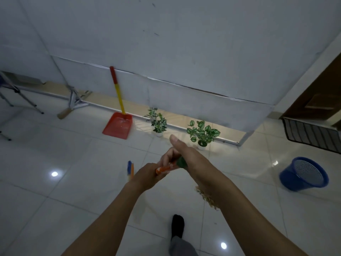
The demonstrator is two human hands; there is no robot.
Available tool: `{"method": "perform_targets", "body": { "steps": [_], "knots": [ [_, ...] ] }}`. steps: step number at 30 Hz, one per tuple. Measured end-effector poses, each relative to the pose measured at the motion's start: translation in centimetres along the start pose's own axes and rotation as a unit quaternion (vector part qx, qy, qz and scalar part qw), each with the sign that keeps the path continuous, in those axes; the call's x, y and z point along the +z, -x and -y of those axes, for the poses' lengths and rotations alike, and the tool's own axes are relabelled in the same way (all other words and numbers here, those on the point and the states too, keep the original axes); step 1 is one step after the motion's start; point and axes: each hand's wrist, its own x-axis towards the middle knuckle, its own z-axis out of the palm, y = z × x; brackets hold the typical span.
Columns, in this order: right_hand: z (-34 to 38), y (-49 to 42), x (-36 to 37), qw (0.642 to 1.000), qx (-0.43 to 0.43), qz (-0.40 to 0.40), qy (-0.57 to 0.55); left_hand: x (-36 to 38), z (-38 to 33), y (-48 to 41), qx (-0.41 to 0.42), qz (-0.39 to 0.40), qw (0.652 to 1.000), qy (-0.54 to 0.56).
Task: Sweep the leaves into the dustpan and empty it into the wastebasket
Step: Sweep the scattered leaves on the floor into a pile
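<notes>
Both my hands hold a broom by its orange handle (163,169), which points toward the camera. My left hand (147,175) grips the orange part. My right hand (181,154) is curled round the green top end with the thumb sticking out. Straw bristles (207,198) show on the floor under my right forearm. A small blue and orange piece (130,169) shows left of my left hand; I cannot tell what it is. The red dustpan (118,126) stands on the floor with its yellow and red handle leaning on the wall. A blue wastebasket (304,175) sits tilted at the right. No loose leaves are visible.
Two small potted plants (157,121) (203,133) stand along the wall base. A dark striped mat (311,135) lies by the wooden door at the right. Metal table legs (24,100) and a wooden-handled tool (63,113) are at the left. My foot in a black sock (177,226) is on the white tiles.
</notes>
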Motion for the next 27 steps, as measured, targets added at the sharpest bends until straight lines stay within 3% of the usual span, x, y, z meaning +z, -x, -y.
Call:
{"method": "perform_targets", "body": {
  "steps": [3, 6, 10, 13, 15, 22, 27],
  "knots": [
    [1.2, -4.1, -0.3, 0.993, 0.047, 0.101, -0.034, -2.0, 2.4, -2.2, -0.012, -0.035, 0.999, 0.023],
    [2.2, -9.1, -1.1, 0.986, 0.104, 0.129, -0.020, -3.7, 4.6, -5.2, -0.028, -0.055, 0.998, 0.002],
    [3.7, -16.4, -1.6, 0.970, 0.153, 0.114, 0.148, -6.1, 6.9, -9.6, -0.081, -0.062, 0.994, -0.048],
    [4.3, -22.0, -1.5, 0.920, 0.177, 0.168, 0.307, -8.1, 8.2, -12.4, -0.078, -0.074, 0.990, -0.096],
    [4.3, -25.2, -0.9, 0.891, 0.232, 0.201, 0.335, -9.6, 9.1, -13.9, -0.071, -0.093, 0.987, -0.112],
    [4.0, -32.9, 1.0, 0.868, 0.376, 0.252, 0.204, -14.0, 12.4, -17.2, -0.033, -0.125, 0.985, -0.110],
    [4.0, -37.9, 4.1, 0.875, 0.424, 0.200, 0.120, -17.5, 16.7, -19.3, -0.025, -0.115, 0.986, -0.115]
  ]
}}
